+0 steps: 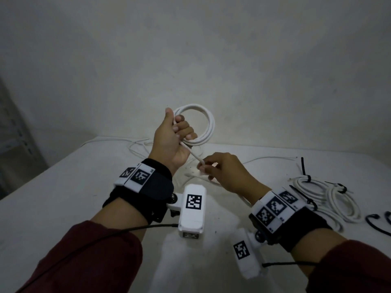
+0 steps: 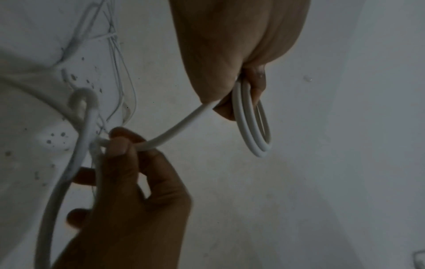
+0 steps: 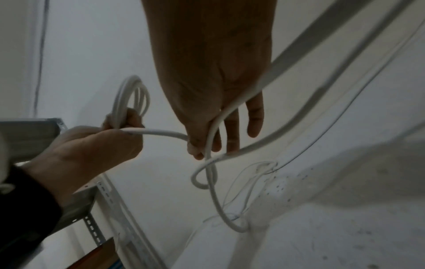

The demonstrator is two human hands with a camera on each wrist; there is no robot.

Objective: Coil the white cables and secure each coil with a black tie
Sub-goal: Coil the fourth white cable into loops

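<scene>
My left hand [image 1: 175,134] is raised above the table and grips a white cable coil [image 1: 206,123] of several loops, also seen edge-on as the coil [image 2: 253,125] and the coil [image 3: 131,98]. A free strand [image 1: 195,156] runs from that fist down to my right hand [image 1: 213,168], which pinches the strand [image 2: 165,134] between thumb and fingers just above the table. Past the pinch, the loose cable [image 3: 211,169] twists into a small loop and trails onto the table. No tie is in either hand.
Two finished coils [image 1: 330,193] bound with black ties [image 1: 305,178] lie at the right on the white table [image 1: 63,187]. Loose black ties [image 1: 378,224] lie near the right edge. More loose white cable [image 1: 135,144] lies at the back. A metal shelf [image 3: 96,203] stands at the left.
</scene>
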